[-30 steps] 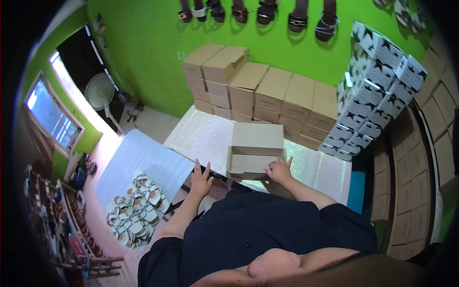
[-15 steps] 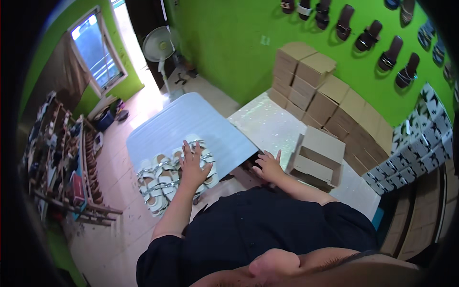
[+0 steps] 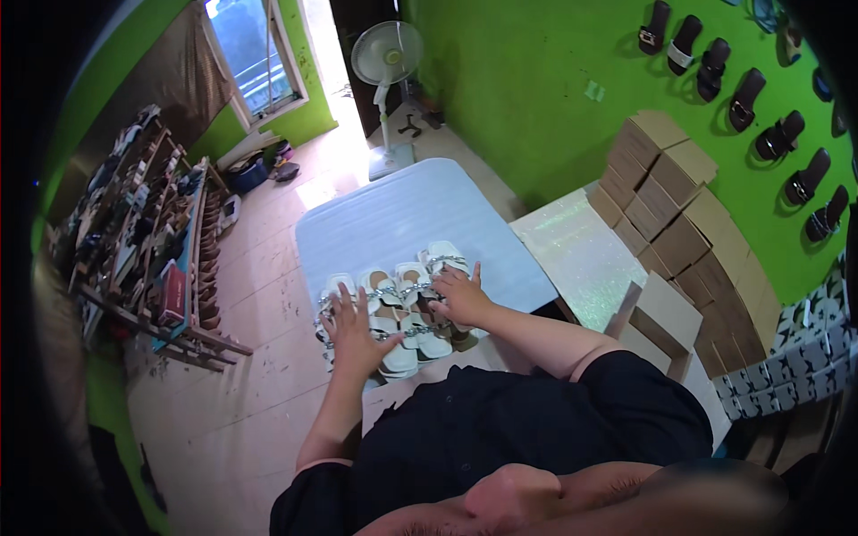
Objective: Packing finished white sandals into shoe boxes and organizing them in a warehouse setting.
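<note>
Several white sandals (image 3: 413, 279) with silver chain-like straps and tan insoles stand side by side in two rows along the near edge of a light blue table (image 3: 393, 210). Over the left end of the rows lies my left hand (image 3: 356, 341), fingers spread, resting on or just above the sandals there. My right hand (image 3: 462, 298) reaches across to the right end, its fingertips at the straps and its thumb pointing inward. Both hands are open, and neither grips a sandal. Parts of the sandals under the palms are hidden.
On the right, a glittery white table (image 3: 572, 241) carries an open cardboard box (image 3: 666, 313) and stacked brown boxes (image 3: 657, 201). Star-patterned boxes (image 3: 795, 366) stand beyond. A shoe rack (image 3: 192, 259) is at left, a standing fan (image 3: 386, 62) behind. Sandals hang on the green wall.
My right hand has moved left from beside the open box onto the sandals. My left hand has shifted from the middle to the left end of the rows. The view has turned right.
</note>
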`<state>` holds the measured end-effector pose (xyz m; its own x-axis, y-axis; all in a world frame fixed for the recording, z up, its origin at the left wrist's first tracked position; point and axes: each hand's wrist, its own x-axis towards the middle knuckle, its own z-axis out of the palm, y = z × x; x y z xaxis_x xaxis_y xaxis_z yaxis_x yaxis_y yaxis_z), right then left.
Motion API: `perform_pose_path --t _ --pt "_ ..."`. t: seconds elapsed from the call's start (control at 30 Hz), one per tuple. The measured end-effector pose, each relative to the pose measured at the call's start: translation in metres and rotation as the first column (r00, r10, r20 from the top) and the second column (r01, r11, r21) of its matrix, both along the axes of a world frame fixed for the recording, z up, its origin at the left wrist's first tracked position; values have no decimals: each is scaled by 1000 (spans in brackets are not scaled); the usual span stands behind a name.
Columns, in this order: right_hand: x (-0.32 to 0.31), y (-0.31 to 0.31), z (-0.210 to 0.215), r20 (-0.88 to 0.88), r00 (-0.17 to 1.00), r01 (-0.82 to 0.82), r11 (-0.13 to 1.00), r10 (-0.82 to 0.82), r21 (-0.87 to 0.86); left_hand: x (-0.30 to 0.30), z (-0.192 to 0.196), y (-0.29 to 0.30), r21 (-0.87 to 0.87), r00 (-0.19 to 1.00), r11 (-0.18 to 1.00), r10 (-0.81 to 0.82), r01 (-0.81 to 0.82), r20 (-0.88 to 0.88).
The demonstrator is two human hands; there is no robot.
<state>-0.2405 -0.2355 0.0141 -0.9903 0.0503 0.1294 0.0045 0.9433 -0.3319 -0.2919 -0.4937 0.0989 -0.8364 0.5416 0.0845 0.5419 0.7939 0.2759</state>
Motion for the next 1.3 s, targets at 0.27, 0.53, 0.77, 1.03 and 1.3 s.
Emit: perform_pose_path --t 0.27,0.53,0.77,1.03,1.3 --pt "-117 -29 -5 246 969 55 968 7 -246 36 -32 -16 -109 986 981 -154 160 64" --pt "-178 -30 -41 184 942 -178 883 280 -435 42 -51 -26 -55 993 992 -111 112 31" --pt "-176 -22 -38 249 949 17 752 196 -660 36 -54 -22 -97 993 988 -122 122 0" --pt "-148 -5 -17 154 988 106 743 -4 -661 28 -41 -8 -58 997 997 -42 45 57" --pt "-96 45 1 214 948 302 465 -234 -832 27 -14 39 -106 993 993 -42 53 108"
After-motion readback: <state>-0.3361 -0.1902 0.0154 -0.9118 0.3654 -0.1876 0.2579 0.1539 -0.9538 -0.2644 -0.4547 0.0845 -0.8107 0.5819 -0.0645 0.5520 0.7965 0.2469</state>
